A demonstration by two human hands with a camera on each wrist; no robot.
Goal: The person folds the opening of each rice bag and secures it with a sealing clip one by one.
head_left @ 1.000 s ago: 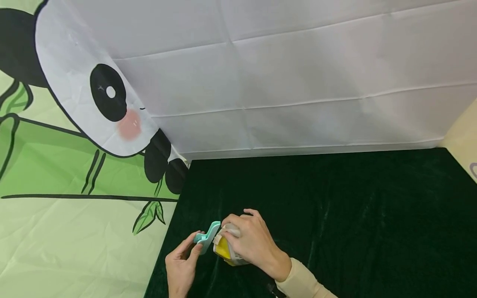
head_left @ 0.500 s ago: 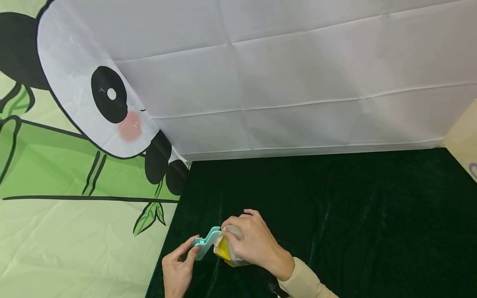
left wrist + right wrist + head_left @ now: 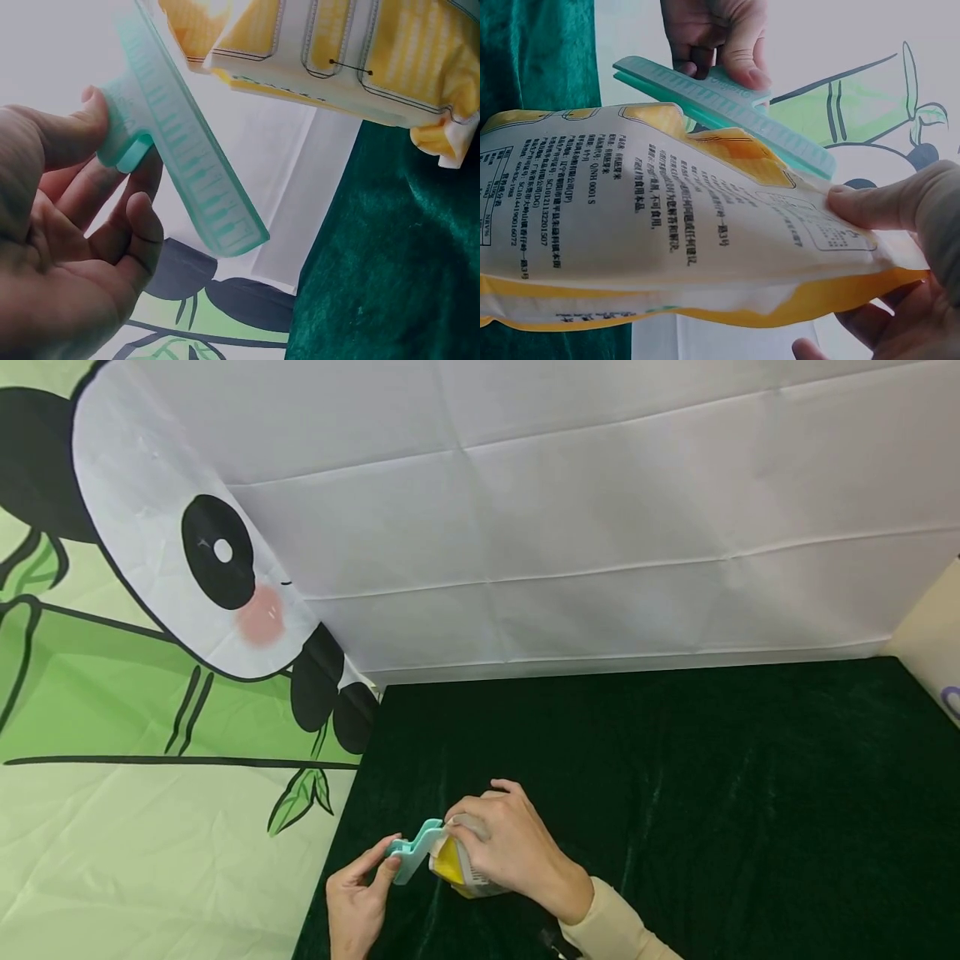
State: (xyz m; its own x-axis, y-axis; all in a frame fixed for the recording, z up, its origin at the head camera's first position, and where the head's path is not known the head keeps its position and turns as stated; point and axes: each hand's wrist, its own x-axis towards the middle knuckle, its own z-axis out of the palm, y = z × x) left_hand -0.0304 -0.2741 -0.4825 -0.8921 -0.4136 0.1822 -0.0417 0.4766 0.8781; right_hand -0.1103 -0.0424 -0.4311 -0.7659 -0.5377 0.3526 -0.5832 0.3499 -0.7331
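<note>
In the head view my left hand [image 3: 357, 893] pinches a teal bag clip [image 3: 417, 850] by its handle, between thumb and fingers. The clip's long ruled bar [image 3: 196, 161] slants down across the left wrist view. My right hand [image 3: 517, 852] grips the top end of a yellow and white food bag [image 3: 457, 864], thumb on the near face. Printed text covers the bag [image 3: 652, 210] in the right wrist view, where the clip [image 3: 727, 112] lies behind its upper edge. Whether clip and bag touch, I cannot tell. The right fingers behind the bag are partly hidden.
A dark green cloth [image 3: 675, 777] covers the table. White sheeting [image 3: 585, 510] rises behind it, and a panda-printed green backdrop [image 3: 165, 827] hangs at the left. Something dark [image 3: 558, 941] shows beside the right sleeve at the bottom edge.
My left hand has shifted slightly left and down with the clip, mostly in the first half second. The right hand and bag have stayed almost in place.
</note>
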